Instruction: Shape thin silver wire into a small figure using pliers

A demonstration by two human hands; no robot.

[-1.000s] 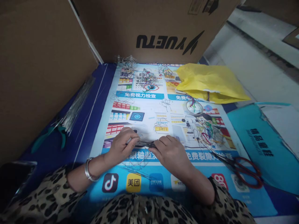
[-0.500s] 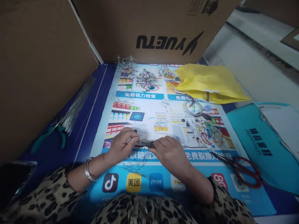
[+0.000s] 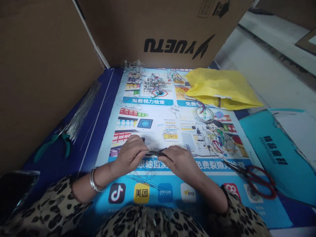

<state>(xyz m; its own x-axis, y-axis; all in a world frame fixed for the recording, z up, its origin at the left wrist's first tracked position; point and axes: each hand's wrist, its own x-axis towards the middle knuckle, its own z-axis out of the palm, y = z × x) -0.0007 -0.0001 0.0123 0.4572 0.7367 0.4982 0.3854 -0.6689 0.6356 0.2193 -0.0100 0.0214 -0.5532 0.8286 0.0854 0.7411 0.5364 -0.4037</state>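
My right hand [image 3: 181,163] is closed round a dark pointed tool [image 3: 157,153] that looks like needle-nose pliers; its handles are hidden in the palm. The narrow nose points left, reaching the fingertips of my left hand [image 3: 132,154]. That left hand is closed in a pinch on fine wire, hardly visible at the tool's tip. Under my wrists, bent thin wires [image 3: 143,177] lie on the printed sheet [image 3: 158,115]. Right of my right hand is a tangle of wire with coloured strands [image 3: 222,141], touching the blades of red-handled scissors [image 3: 261,182].
Cardboard walls [image 3: 118,33] close off the back and left. On the left lie teal-handled pliers [image 3: 66,144], a bundle of straight wires [image 3: 80,115] and a dark phone-like slab [image 3: 18,189]. A yellow bag [image 3: 219,85], a clear ring-shaped roll [image 3: 205,113] and a teal bag [image 3: 274,148] lie right.
Both hands have shifted slightly right together, with the tool's nose still between them. The left fingertips sit nearer the tool's tip. Other things stay where they were.
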